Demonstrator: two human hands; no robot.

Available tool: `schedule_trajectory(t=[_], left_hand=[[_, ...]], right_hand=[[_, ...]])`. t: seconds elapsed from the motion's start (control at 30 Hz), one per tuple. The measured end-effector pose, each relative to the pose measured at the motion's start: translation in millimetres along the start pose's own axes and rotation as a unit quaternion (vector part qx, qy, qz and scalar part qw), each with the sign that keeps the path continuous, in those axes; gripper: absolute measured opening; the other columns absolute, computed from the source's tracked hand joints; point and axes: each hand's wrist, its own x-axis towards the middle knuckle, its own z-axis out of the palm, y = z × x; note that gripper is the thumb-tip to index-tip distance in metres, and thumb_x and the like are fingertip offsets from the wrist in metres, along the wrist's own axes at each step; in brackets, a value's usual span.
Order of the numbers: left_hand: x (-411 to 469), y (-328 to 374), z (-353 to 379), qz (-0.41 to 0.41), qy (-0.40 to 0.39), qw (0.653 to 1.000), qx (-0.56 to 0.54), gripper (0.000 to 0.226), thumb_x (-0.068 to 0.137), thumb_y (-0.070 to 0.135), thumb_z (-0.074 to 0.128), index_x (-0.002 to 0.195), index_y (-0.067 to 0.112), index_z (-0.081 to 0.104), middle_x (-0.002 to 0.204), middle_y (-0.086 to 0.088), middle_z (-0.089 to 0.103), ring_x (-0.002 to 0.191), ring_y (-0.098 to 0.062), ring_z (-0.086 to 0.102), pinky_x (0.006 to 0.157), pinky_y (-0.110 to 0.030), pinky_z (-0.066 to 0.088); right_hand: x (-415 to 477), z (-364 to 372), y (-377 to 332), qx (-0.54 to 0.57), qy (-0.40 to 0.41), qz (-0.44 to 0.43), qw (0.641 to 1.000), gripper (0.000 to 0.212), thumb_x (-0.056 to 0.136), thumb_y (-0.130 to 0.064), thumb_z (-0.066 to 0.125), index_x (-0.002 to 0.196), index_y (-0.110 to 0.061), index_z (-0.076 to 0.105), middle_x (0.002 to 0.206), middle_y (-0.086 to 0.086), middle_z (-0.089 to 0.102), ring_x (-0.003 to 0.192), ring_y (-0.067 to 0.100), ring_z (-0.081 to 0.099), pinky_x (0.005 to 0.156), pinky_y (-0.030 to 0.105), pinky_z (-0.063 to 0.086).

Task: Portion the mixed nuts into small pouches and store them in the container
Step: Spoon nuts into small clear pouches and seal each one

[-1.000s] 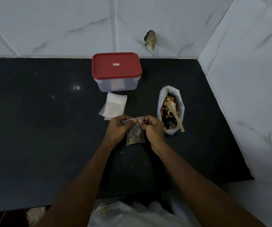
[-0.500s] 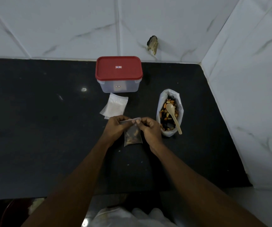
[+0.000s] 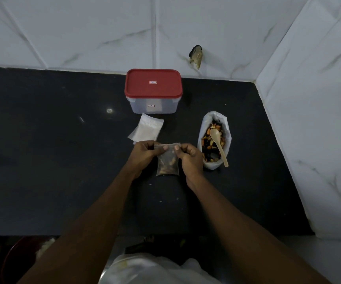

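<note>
Black countertop (image 3: 42, 160), tiled corner. Left hand (image 3: 143, 154) and right hand (image 3: 189, 158) are pinching the filled pouch's (image 3: 167, 162) top strip, just left of the open nut bag (image 3: 214, 140). Red-lidded container (image 3: 153, 91) sitting shut behind. Risk: an incomplete seal, nuts spilling.

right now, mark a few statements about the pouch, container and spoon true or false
1. The left hand and right hand both pinch the top of a small pouch holding nuts. True.
2. The red lid is off the container. False: the lid sits on the container.
3. The spoon rests in the open bag of mixed nuts. True.
4. The empty pouches lie right of the nut bag. False: they lie left of it, in front of the container.
</note>
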Motion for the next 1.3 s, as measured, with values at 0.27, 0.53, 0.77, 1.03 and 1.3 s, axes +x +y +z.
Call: schedule_trajectory(t=[0.27, 0.53, 0.77, 1.03, 1.3], left_hand=[[-2.5, -4.4, 1.4, 0.032, 0.023, 0.999, 0.004, 0.023, 0.082, 0.019, 0.077, 0.093, -0.001, 0.072, 0.091, -0.011, 0.075, 0.089, -0.025, 0.072, 0.086, -0.04, 0.058], [-1.0, -7.4, -12.8, 0.049, -0.023, 0.996, -0.069, 0.011, 0.086, 0.009, 0.072, 0.091, -0.001, 0.07, 0.094, -0.014, 0.073, 0.091, -0.026, 0.07, 0.09, -0.041, 0.056], [-2.1, -8.4, -10.8, 0.07, -0.012, 0.997, -0.042, 0.014, 0.086, 0.013, 0.073, 0.093, 0.001, 0.072, 0.096, -0.014, 0.074, 0.095, -0.029, 0.071, 0.09, -0.043, 0.056], [-1.3, -8.8, -11.7, 0.088, -0.021, 0.996, -0.005, 0.017, 0.092, 0.017, 0.068, 0.093, 0.001, 0.072, 0.092, -0.01, 0.075, 0.09, -0.024, 0.071, 0.085, -0.036, 0.057], [-1.4, -9.8, -8.2, 0.138, -0.026, 0.988, 0.058, 0.015, 0.089, 0.013, 0.07, 0.086, -0.001, 0.073, 0.088, -0.014, 0.071, 0.087, -0.029, 0.068, 0.08, -0.033, 0.054]], right_hand=[[-1.9, -0.1, -0.5, -0.004, 0.001, 0.004, 1.0, 0.007, 0.093, -0.013, 0.065, 0.087, -0.01, 0.07, 0.087, 0.008, 0.07, 0.081, 0.016, 0.065, 0.077, 0.033, 0.055], [-4.2, 2.3, -2.7, 0.022, 0.031, -0.008, 0.999, 0.012, 0.091, -0.008, 0.066, 0.081, -0.013, 0.069, 0.081, 0.003, 0.069, 0.081, 0.016, 0.063, 0.083, 0.036, 0.054], [-6.4, 2.6, -3.8, 0.028, 0.042, -0.013, 0.999, 0.015, 0.092, -0.008, 0.064, 0.08, -0.014, 0.069, 0.08, 0.001, 0.069, 0.079, 0.014, 0.063, 0.079, 0.034, 0.054], [-9.3, 1.0, -8.7, 0.008, -0.006, -0.013, 1.0, 0.005, 0.093, -0.019, 0.065, 0.092, -0.017, 0.07, 0.089, -0.003, 0.074, 0.083, 0.006, 0.069, 0.078, 0.026, 0.057], [-10.2, 1.7, -9.5, -0.027, -0.023, -0.009, 0.999, 0.006, 0.088, -0.014, 0.071, 0.083, -0.015, 0.073, 0.082, 0.0, 0.073, 0.078, 0.008, 0.067, 0.069, 0.022, 0.053]])
